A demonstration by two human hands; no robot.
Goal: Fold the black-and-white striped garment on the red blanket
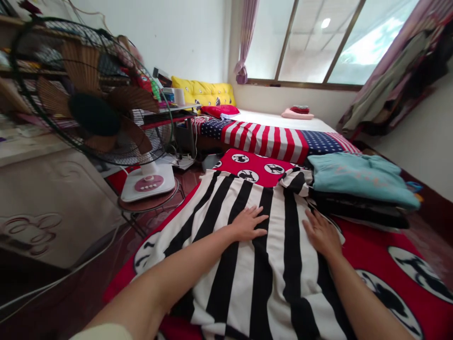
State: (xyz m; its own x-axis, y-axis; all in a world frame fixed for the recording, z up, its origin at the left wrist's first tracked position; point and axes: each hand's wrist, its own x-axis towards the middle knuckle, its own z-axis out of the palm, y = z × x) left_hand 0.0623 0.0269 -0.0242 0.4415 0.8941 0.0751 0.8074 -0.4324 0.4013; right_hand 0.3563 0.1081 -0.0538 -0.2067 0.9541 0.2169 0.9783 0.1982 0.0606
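A black-and-white striped garment (244,264) lies spread over a red cloth (380,245) with white round prints. My left hand (248,223) rests flat near the garment's middle, its fingers spread. My right hand (322,232) lies on the garment's right side, fingers stretched out and slightly apart. Neither hand holds anything. Part of the garment is bunched up at its far right corner. Beside that corner sits a stack of folded clothes with a light blue one (357,177) on top and black ones below.
A large fan (94,113) stands on a round stool (150,200) at the left, near a cabinet (56,203). Behind is a bed with a flag-patterned cover (265,139). Clothes (396,80) hang at the right.
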